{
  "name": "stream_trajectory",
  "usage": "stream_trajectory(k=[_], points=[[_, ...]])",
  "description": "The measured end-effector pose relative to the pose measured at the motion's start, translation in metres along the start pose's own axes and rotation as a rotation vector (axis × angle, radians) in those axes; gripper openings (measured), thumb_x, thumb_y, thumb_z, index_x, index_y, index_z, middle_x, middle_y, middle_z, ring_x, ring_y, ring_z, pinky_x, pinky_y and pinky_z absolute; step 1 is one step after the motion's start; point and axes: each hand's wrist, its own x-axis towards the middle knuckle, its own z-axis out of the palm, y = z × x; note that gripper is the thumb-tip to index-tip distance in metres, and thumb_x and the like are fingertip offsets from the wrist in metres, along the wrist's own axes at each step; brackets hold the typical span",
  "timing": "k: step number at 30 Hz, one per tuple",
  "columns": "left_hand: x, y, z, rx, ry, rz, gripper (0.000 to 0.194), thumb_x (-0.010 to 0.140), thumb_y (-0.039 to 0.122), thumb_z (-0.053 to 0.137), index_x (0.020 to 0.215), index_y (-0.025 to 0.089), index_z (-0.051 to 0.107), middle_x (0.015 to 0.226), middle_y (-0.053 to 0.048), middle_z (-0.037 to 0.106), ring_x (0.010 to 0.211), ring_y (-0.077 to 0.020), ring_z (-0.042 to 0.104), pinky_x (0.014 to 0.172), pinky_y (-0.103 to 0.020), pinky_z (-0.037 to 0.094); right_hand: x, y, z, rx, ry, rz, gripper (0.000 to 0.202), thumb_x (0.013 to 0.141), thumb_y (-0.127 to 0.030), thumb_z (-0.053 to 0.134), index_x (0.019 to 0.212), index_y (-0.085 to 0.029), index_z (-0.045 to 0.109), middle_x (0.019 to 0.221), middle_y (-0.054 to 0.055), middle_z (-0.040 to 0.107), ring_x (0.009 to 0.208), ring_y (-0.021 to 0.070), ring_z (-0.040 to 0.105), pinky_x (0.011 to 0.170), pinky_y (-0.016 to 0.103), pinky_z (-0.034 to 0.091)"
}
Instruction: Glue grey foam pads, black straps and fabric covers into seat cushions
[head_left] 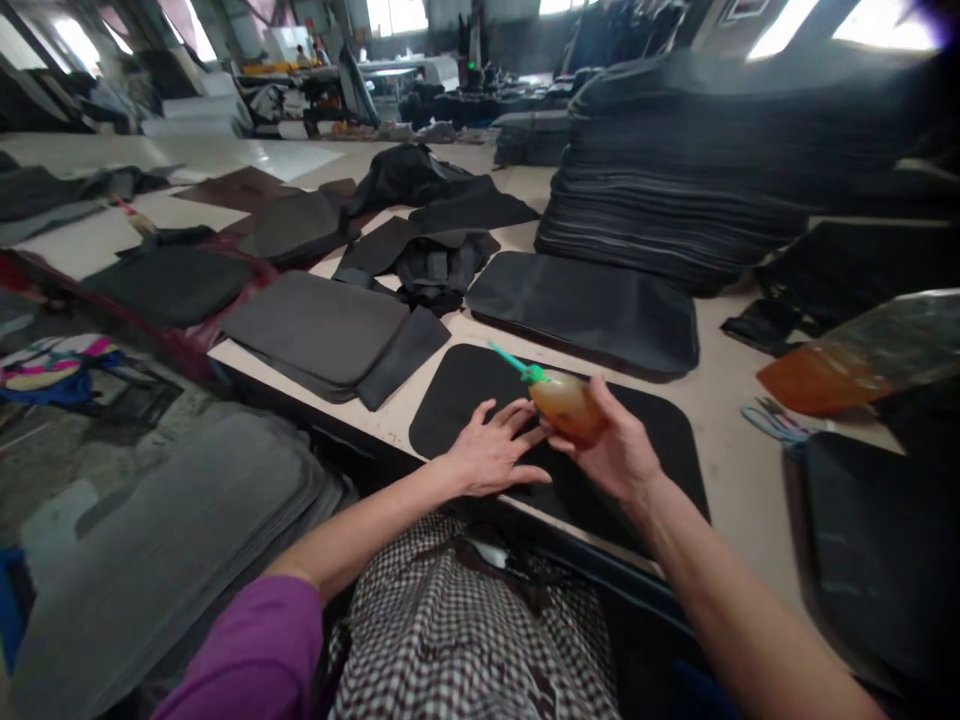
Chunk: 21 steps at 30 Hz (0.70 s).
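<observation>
While the right hand (pixel 619 455) has its fingers wrapped around the amber bottle (pixel 566 408), we find the left hand (pixel 487 452) spread, fingers apart, low over the black panel (pixel 457 390) on the worktop (pixel 742 470). The bottle is above the panel, its long axis slanting so that the green nozzle (pixel 511 361) points leftward and away from the person. We cannot tell whether the left fingers touch the bottle.

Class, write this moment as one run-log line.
left hand: spread over black panel | right hand: gripping squeeze bottle, green nozzle pointing leftward | beyond panel: tall dark stack
</observation>
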Motion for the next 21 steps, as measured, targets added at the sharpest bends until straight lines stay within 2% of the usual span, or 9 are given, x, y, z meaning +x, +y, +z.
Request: stream_trajectory(k=[2,4,6,8,10,12,17,21], points=[[-0.004,0.002,0.005,-0.025,-0.001,-0.010,0.076,0.096,0.075,0.033,0.153,0.026,0.046,0.161,-0.014,0.042,0.154,-0.0305,0.028,0.126,-0.056,0.014,0.001,0.003,0.010,-0.166,-0.091,0.004,0.052,0.083,-0.063,0.070,0.119,-0.025,0.064,0.104,0.007,0.072,0.076,0.0219,0.066,0.049,0.028,0.047],[-0.007,0.002,0.012,-0.078,-0.049,-0.029,0.075,0.096,0.076,0.032,0.150,0.026,0.049,0.158,-0.014,0.045,0.150,-0.0325,0.036,0.125,-0.054,0.020,0.005,0.007,0.018,-0.414,-0.138,-0.077,0.053,0.078,-0.056,0.078,0.119,-0.026,0.062,0.100,0.004,0.070,0.077,0.0213,0.064,0.054,0.029,0.049],[-0.008,0.001,0.020,-0.138,-0.061,-0.048,0.078,0.097,0.075,0.033,0.155,0.024,0.043,0.162,-0.014,0.040,0.149,-0.0333,0.037,0.124,-0.051,0.026,0.009,0.011,0.026,-0.638,-0.185,-0.203,0.055,0.077,-0.053,0.082,0.121,-0.028,0.059,0.104,0.003,0.070,0.087,0.0238,0.066,0.068,0.035,0.057],[-0.007,0.000,0.027,-0.177,-0.018,-0.067,0.085,0.096,0.074,0.037,0.160,0.018,0.031,0.166,-0.016,0.031,0.151,-0.0340,0.033,0.125,-0.048,0.026,0.015,0.017,0.033,-0.767,-0.231,-0.301,0.059,0.078,-0.052,0.082,0.126,-0.030,0.057,0.113,0.004,0.069,0.100,0.0272,0.067,0.085,0.042,0.058],[-0.006,-0.001,0.030,-0.201,0.015,-0.090,0.094,0.094,0.074,0.044,0.163,0.014,0.022,0.168,-0.017,0.026,0.154,-0.0356,0.026,0.126,-0.049,0.023,0.020,0.023,0.038,-0.814,-0.242,-0.353,0.067,0.076,-0.053,0.083,0.132,-0.031,0.054,0.118,0.006,0.068,0.105,0.0292,0.067,0.092,0.046,0.058],[-0.006,-0.001,0.032,-0.217,0.000,-0.118,0.098,0.093,0.074,0.049,0.164,0.013,0.019,0.168,-0.017,0.025,0.155,-0.0364,0.023,0.127,-0.050,0.022,0.024,0.027,0.042,-0.833,-0.224,-0.384,0.073,0.073,-0.053,0.086,0.134,-0.031,0.052,0.119,0.006,0.067,0.107,0.0303,0.067,0.094,0.047,0.057],[-0.007,0.001,0.028,-0.183,-0.095,-0.126,0.089,0.097,0.074,0.035,0.163,0.016,0.022,0.170,-0.014,0.022,0.154,-0.0333,0.027,0.128,-0.048,0.022,0.028,0.026,0.051,-0.896,-0.213,-0.454,0.071,0.076,-0.057,0.083,0.134,-0.031,0.052,0.123,0.006,0.066,0.111,0.0301,0.066,0.098,0.048,0.056],[-0.009,0.004,0.020,-0.088,-0.143,-0.111,0.083,0.100,0.071,0.031,0.162,0.015,0.029,0.169,-0.013,0.024,0.156,-0.0317,0.022,0.128,-0.047,0.020,0.028,0.020,0.061,-1.018,-0.171,-0.520,0.067,0.080,-0.064,0.075,0.131,-0.027,0.052,0.118,0.008,0.067,0.104,0.0299,0.067,0.094,0.049,0.055]])
